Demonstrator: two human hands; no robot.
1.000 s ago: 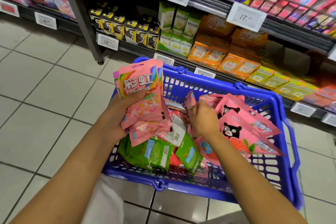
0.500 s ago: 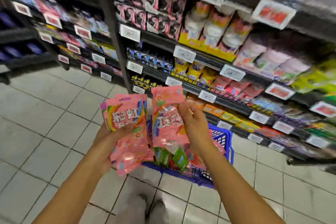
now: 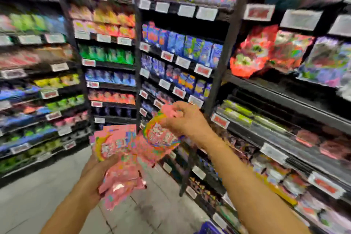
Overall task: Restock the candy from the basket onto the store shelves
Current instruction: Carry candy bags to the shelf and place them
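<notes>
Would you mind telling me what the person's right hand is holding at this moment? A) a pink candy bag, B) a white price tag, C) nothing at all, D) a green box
A: the right hand grips the top of a pink candy bag, raised in front of the shelves.

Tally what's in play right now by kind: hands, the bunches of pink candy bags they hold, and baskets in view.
Hands: 2, left hand and right hand
Pink candy bag bunches: 2, left bunch and right bunch
Baskets: 1, blue basket, only its edge showing
Total: 5
</notes>
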